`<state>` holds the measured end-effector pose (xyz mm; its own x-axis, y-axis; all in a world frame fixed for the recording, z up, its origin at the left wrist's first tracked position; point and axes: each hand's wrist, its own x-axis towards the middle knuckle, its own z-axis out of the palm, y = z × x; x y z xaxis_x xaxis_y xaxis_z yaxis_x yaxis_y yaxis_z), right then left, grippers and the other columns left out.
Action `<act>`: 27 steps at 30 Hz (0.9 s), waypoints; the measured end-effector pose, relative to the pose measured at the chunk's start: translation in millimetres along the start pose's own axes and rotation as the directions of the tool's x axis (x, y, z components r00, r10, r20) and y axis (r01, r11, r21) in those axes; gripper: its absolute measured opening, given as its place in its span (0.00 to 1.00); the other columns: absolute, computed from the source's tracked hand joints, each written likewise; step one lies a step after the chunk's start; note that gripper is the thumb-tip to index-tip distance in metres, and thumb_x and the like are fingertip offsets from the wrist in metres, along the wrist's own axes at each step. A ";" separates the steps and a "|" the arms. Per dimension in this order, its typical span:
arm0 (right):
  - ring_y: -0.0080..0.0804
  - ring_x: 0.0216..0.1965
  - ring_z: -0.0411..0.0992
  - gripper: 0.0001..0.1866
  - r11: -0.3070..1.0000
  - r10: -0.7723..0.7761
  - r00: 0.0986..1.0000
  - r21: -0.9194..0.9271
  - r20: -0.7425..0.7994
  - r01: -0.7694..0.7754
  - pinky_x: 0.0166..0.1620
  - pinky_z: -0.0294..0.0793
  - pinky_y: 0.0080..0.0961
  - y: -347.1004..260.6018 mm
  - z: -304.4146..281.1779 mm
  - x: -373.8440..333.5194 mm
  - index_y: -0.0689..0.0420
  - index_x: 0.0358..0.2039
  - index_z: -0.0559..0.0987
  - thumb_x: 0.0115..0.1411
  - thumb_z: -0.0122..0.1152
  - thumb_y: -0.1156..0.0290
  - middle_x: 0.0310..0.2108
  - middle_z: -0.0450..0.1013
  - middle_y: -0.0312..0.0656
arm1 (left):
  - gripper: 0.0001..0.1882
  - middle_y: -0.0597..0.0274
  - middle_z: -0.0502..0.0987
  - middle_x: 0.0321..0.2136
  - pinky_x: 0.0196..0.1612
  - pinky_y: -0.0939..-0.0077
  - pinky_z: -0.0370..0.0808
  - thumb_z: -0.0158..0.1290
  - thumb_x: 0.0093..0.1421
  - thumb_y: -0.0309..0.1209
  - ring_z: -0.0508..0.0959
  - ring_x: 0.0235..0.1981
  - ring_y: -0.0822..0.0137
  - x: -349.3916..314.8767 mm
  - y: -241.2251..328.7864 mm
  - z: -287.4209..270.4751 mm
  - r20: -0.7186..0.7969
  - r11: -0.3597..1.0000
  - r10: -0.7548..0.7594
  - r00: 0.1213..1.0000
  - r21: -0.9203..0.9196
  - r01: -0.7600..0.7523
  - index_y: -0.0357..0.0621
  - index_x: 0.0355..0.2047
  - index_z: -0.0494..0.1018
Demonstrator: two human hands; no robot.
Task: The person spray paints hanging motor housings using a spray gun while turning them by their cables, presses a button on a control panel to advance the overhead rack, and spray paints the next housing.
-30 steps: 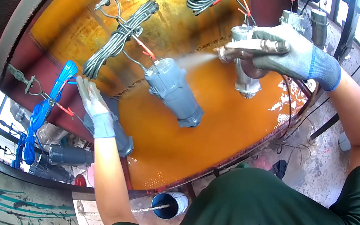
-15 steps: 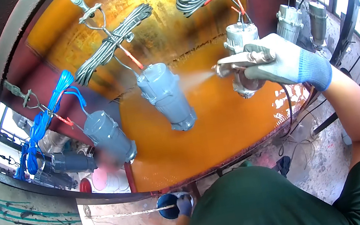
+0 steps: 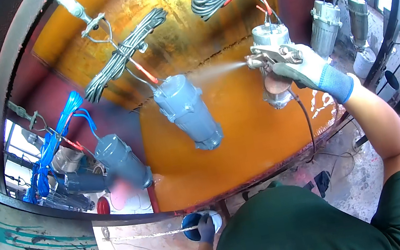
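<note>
My right hand [image 3: 307,67], in a white glove with a blue cuff, is closed round a metal spray gun [image 3: 269,56]. A pale mist leaves its nozzle leftward, toward the top of a grey cylindrical motor casing [image 3: 187,114] hanging by a hook. A coiled grey cable [image 3: 127,55] is tied above that casing. Behind the gun hangs a lighter silver casing [image 3: 269,35], partly covered by the gun and hand. Low down, my left hand [image 3: 206,229], in a dark glove, grips the end of a long paint-spattered stick [image 3: 149,235] over a blue bucket [image 3: 191,227].
An orange-coated spray booth [image 3: 228,168] lies behind the casings. Another grey casing [image 3: 121,162] with blue cable [image 3: 46,156] hangs left. More silver casings [image 3: 325,27] hang right. A dark hose [image 3: 305,118] drops from the gun. A paint-streaked panel [image 3: 43,233] stands lower left.
The spray gun has risen relative to the middle casing, so the mist now points at its top edge. The view has shifted slightly; my left hand still holds the stick.
</note>
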<state>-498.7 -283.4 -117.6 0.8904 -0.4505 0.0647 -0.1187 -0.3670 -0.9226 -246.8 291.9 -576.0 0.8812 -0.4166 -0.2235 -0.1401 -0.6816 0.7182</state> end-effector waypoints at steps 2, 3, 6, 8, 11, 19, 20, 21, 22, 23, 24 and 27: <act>0.19 0.37 0.75 0.26 0.995 -0.089 0.996 0.048 0.019 0.088 0.40 0.79 0.23 20.3 5.1 1.2 0.55 0.67 0.77 0.70 0.64 0.65 0.42 0.82 0.36 | 0.17 0.40 0.83 0.50 0.60 0.56 0.77 0.55 0.71 0.31 0.82 0.54 0.39 42.0 100.7 5.1 -0.082 0.898 0.440 0.894 0.055 -0.437 0.34 0.55 0.80; 0.17 0.34 0.74 0.27 0.988 -0.106 0.990 0.122 0.092 0.094 0.34 0.76 0.20 17.8 9.6 -7.5 0.54 0.68 0.77 0.70 0.65 0.64 0.40 0.81 0.33 | 0.18 0.40 0.82 0.53 0.63 0.56 0.76 0.54 0.72 0.30 0.80 0.58 0.41 58.5 148.4 -2.8 -0.080 0.819 0.571 0.817 0.114 -0.562 0.35 0.59 0.78; 0.13 0.30 0.74 0.31 0.960 -0.046 0.970 0.281 0.238 -0.023 0.27 0.72 0.14 39.9 23.3 -22.9 0.55 0.68 0.76 0.66 0.67 0.64 0.39 0.82 0.31 | 0.21 0.44 0.78 0.60 0.65 0.53 0.73 0.56 0.70 0.26 0.77 0.60 0.44 67.4 374.2 -56.5 -0.102 0.428 0.904 0.415 0.208 -0.880 0.37 0.63 0.76; 0.16 0.31 0.74 0.29 0.949 -0.014 0.981 0.313 0.195 -0.049 0.30 0.74 0.16 44.4 32.2 -38.6 0.57 0.66 0.77 0.66 0.67 0.66 0.39 0.81 0.32 | 0.20 0.46 0.80 0.58 0.67 0.51 0.70 0.57 0.67 0.25 0.78 0.58 0.43 92.0 472.4 -81.1 -0.206 0.200 0.966 0.155 0.221 -0.955 0.37 0.59 0.78; 0.20 0.36 0.75 0.21 0.895 0.053 0.997 0.439 0.058 -0.073 0.42 0.78 0.24 78.8 47.6 -64.9 0.63 0.59 0.80 0.66 0.67 0.71 0.38 0.81 0.36 | 0.18 0.47 0.80 0.57 0.66 0.56 0.72 0.58 0.66 0.26 0.77 0.61 0.47 119.3 628.2 -92.9 -0.196 -0.030 0.972 -0.132 0.454 -0.890 0.40 0.56 0.81; 0.25 0.38 0.80 0.14 0.946 0.140 0.987 0.304 -0.078 -0.110 0.46 0.80 0.26 158.7 91.3 -112.7 0.63 0.49 0.82 0.65 0.69 0.71 0.37 0.83 0.40 | 0.35 0.41 0.74 0.65 0.68 0.45 0.69 0.50 0.70 0.58 0.73 0.67 0.41 232.1 750.0 -97.8 -0.024 0.267 0.882 0.471 0.848 -0.457 0.47 0.67 0.73; 0.25 0.38 0.80 0.14 0.944 0.148 0.986 0.307 -0.082 -0.116 0.46 0.80 0.26 159.3 88.0 -116.5 0.63 0.49 0.82 0.65 0.69 0.71 0.37 0.83 0.40 | 0.34 0.42 0.76 0.62 0.66 0.46 0.71 0.50 0.70 0.58 0.75 0.65 0.41 227.2 753.7 -91.2 -0.057 0.302 0.860 0.506 0.858 -0.416 0.48 0.67 0.73; 0.26 0.38 0.81 0.13 0.949 0.164 0.985 0.281 -0.057 -0.142 0.45 0.81 0.27 159.9 84.1 -118.3 0.63 0.48 0.82 0.66 0.68 0.72 0.36 0.83 0.41 | 0.34 0.42 0.76 0.62 0.66 0.46 0.71 0.50 0.70 0.58 0.75 0.65 0.41 222.2 756.4 -90.5 -0.052 0.299 0.860 0.508 0.857 -0.420 0.48 0.67 0.73; 0.27 0.37 0.81 0.12 0.953 0.180 0.983 0.253 -0.030 -0.167 0.45 0.81 0.27 159.2 80.4 -119.4 0.63 0.47 0.82 0.66 0.67 0.72 0.35 0.83 0.42 | 0.34 0.42 0.77 0.61 0.66 0.47 0.72 0.50 0.70 0.58 0.76 0.64 0.42 216.8 757.7 -93.7 -0.062 0.336 0.855 0.515 0.823 -0.458 0.48 0.67 0.74; 0.27 0.37 0.81 0.12 0.951 0.188 0.982 0.256 -0.028 -0.175 0.45 0.81 0.27 153.3 76.4 -121.8 0.63 0.47 0.82 0.66 0.67 0.72 0.35 0.83 0.42 | 0.34 0.43 0.78 0.60 0.65 0.48 0.73 0.50 0.71 0.58 0.77 0.62 0.42 211.1 756.0 -92.9 -0.068 0.371 0.848 0.525 0.785 -0.497 0.49 0.66 0.74; 0.28 0.37 0.82 0.10 0.952 0.188 0.982 0.249 -0.015 -0.179 0.44 0.81 0.28 144.3 71.0 -120.2 0.63 0.46 0.82 0.67 0.66 0.72 0.34 0.84 0.42 | 0.32 0.44 0.79 0.58 0.65 0.50 0.73 0.50 0.71 0.57 0.77 0.61 0.42 205.6 748.5 -91.9 -0.051 0.315 0.884 0.465 0.800 -0.511 0.48 0.65 0.76; 0.28 0.37 0.84 0.09 0.970 0.121 0.993 0.214 -0.006 -0.117 0.44 0.82 0.27 131.1 59.1 -111.5 0.63 0.43 0.81 0.67 0.66 0.72 0.33 0.85 0.42 | 0.30 0.46 0.79 0.59 0.66 0.52 0.73 0.54 0.70 0.54 0.77 0.61 0.44 184.8 734.9 -94.3 0.022 0.230 0.925 0.379 0.761 -0.607 0.47 0.63 0.77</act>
<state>-587.5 -233.1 -268.2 0.8670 -0.4962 -0.0453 -0.1252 -0.1290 -0.9837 -144.3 -229.3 -27.3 0.1943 -0.8020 0.5648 -0.9106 -0.3615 -0.2001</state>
